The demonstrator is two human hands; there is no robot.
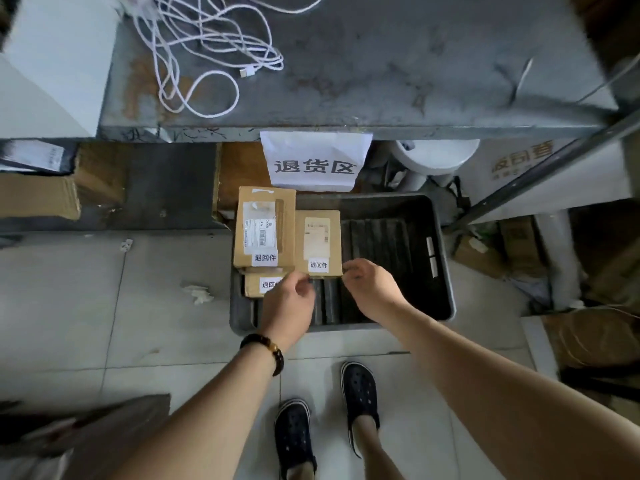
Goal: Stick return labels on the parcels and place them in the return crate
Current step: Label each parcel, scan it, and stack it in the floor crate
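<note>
Cardboard, three boxes, all in the left part of the dark plastic crate [445, 268]. The crate stands on the tiled floor [138, 306], just in front of the counter [381, 64].

Entries, left to right:

- parcel A [265, 230]: the largest. It lies flat against the crate's far-left corner. White label A [265, 258] is stuck at its near edge.
- parcel B [252, 285]: lower, just in front of A. Label B [268, 284] is half covered by my hand.
- left grip [290, 303]: over the near-left of the crate, fingers curled. The fingertips are at the near-left corner of parcel C. A beaded bracelet [265, 351] is on the wrist.
- parcel C [318, 242]: smaller, touching A's right side, face up. Label C [318, 265] is at its near edge. The box lies directly between my two grips, just beyond the fingertips. Beyond it a paper sign [315, 161] hangs from the counter edge.
- right grip [372, 289]: fingers curled, tips at C's near-right corner.

Hold status: I cannot tell whether either grip pinches parcel C or only touches its corners.

Right of C, the crate shows its ribbed dark bottom.
</note>
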